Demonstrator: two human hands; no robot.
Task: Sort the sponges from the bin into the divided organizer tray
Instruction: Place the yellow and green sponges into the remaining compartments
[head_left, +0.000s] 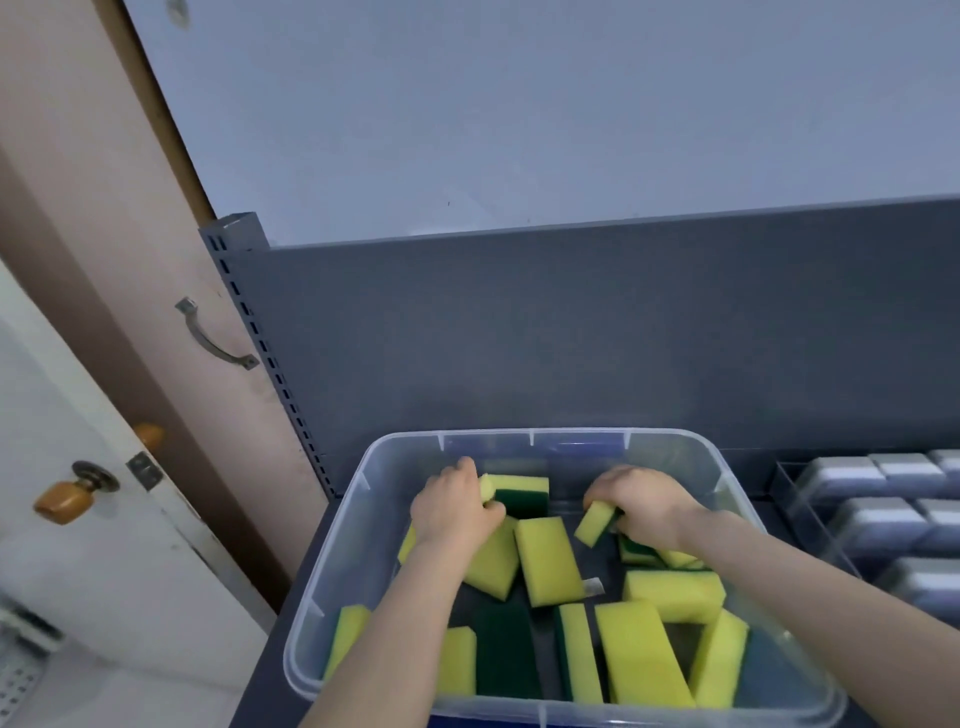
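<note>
A clear plastic bin (332, 587) stands on the grey shelf in front of me, holding several yellow sponges with dark green scrub sides. Both my hands are inside it near the far wall. My left hand (454, 506) grips a sponge (519, 491) lying with its green side showing. My right hand (641, 501) grips a smaller-looking sponge (595, 522) tilted up off the pile. The divided organizer tray (789, 499) sits to the right of the bin, with several grey blocks in its compartments.
A grey metal back panel (571, 338) rises behind the bin. On the left stand a slotted shelf upright (260, 338) and a door with an amber knob (65, 499) and a metal handle (213, 338).
</note>
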